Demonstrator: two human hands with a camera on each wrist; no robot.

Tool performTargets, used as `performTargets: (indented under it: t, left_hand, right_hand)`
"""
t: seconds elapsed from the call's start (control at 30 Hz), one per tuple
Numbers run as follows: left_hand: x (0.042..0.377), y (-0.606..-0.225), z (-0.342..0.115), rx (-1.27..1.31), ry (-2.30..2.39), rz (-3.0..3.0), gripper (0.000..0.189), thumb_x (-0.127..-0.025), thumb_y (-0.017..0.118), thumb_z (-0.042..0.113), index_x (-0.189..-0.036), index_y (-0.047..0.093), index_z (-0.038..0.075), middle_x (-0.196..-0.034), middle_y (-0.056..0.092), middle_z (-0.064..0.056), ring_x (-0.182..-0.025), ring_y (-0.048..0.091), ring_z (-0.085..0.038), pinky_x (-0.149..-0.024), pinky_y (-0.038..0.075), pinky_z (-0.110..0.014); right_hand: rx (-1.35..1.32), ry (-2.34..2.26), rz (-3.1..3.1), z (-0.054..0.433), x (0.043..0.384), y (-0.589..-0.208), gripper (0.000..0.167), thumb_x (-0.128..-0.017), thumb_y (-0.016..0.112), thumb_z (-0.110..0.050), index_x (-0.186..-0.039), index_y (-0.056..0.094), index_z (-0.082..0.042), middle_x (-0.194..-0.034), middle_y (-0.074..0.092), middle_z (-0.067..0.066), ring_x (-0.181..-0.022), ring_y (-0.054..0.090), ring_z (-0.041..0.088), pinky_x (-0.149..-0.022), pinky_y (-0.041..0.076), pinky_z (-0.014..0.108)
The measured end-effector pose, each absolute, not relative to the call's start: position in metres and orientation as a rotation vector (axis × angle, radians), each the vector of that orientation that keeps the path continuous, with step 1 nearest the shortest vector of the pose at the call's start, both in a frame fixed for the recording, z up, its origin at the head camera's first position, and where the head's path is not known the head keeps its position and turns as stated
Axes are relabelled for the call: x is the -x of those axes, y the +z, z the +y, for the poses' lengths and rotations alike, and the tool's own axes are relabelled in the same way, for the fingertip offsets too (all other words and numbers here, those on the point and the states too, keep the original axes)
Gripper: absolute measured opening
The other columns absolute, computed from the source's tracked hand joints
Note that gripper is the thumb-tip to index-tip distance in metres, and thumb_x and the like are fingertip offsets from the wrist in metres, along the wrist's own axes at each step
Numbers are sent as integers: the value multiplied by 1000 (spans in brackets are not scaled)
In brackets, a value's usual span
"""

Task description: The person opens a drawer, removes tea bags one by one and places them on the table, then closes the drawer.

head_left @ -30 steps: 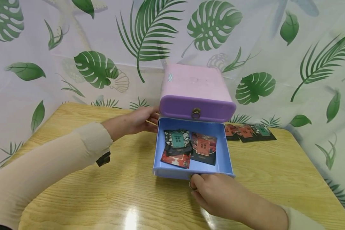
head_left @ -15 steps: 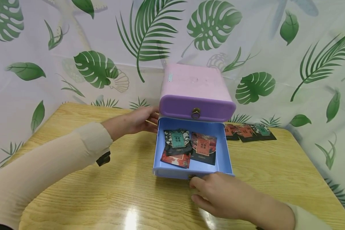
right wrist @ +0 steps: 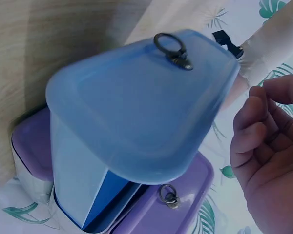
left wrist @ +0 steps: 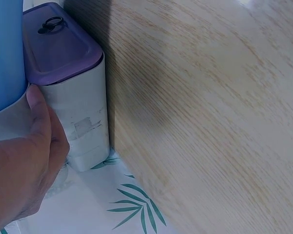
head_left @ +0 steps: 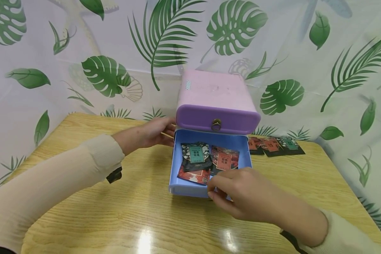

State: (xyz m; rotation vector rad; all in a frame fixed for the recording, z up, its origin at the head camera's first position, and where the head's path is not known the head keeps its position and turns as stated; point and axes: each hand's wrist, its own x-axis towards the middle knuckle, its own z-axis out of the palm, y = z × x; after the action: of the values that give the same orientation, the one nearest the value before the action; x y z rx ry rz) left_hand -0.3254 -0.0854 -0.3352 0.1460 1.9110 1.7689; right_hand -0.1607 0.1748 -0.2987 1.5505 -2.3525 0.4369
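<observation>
A blue drawer (head_left: 186, 191) is pulled out below the purple-fronted top drawer (head_left: 197, 119) of a stacked drawer box. Inside lie a green-labelled tea sachet (head_left: 197, 157), a red tea sachet (head_left: 195, 177) partly under it, and another red-labelled one (head_left: 224, 160). My left hand (head_left: 152, 133) rests against the box's left side. My right hand (head_left: 241, 192) hovers over the drawer's front edge, fingers loosely bent and holding nothing. It covers the drawer's right front corner in the head view. In the right wrist view, the metal ring pull (right wrist: 168, 44) hangs free of my fingers.
Several tea sachets (head_left: 273, 146) lie on the table right of the box. Another purple drawer (left wrist: 63, 44) sits beneath the blue one. The wooden table (head_left: 139, 204) ends at a leaf-print cloth (head_left: 165, 46) behind the box.
My right hand has let go of the drawer's ring pull and moved up over the front edge. The left hand and the drawer stay where they were.
</observation>
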Motion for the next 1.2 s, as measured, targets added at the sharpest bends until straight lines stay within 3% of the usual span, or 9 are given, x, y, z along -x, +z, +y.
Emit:
performTargets:
  t: [0.13,0.37,0.53,0.7,0.97,1.2]
  left_hand:
    - [326,-336,-85,-145,1779,1904,43,-104,46,33,-130,53,0,-110,62,-13,-87,66,-20,-80,62,-34]
    - [326,-336,-86,-152,1802,1887,43,-104,46,33,-130,53,-1,-106,62,-11,-83,66,-19,-78,62,-33]
    - [326,-337,-86,-156,1817,1868,41,-103,47,32,-128,54,-1,-101,64,-9,-80,66,-19,-76,62,-33]
    - [327,-338,-87,-156,1812,1859,41,-103,48,32,-126,55,-1,-102,63,-9,-80,66,-18,-77,62,-33]
    - [328,-336,-87,-151,1793,1864,39,-102,49,32,-121,57,-1,-102,62,-8,-79,65,-18,-82,62,-35]
    - [328,-337,-87,-137,1807,1853,37,-102,49,30,-120,56,-1,-99,63,-8,-77,65,-17,-79,62,-34]
  right_hand:
    - [-1501,371,-2396,169,173,-298,13,-84,72,-7,-86,65,-17,-77,61,-10,-63,49,-3,-54,43,11]
    - [-1402,177,-2578,159,198,-298,9,-88,72,-12,-96,68,-12,-92,63,-2,-80,56,9,-67,53,26]
    - [-1362,70,-2733,154,214,-300,31,-90,74,-19,-116,66,-5,-122,65,7,-109,63,20,-91,57,38]
    - [-1404,6,-2795,153,229,-304,54,-90,75,-26,-134,58,-2,-147,52,16,-132,54,31,-104,51,45]
    - [-1396,-41,-2968,157,240,-306,70,-89,76,-26,-148,43,-9,-157,39,13,-141,44,31,-109,47,49]
    - [-1417,-86,-2919,159,246,-313,64,-88,74,-17,-145,48,-8,-151,47,15,-136,50,31,-107,48,47]
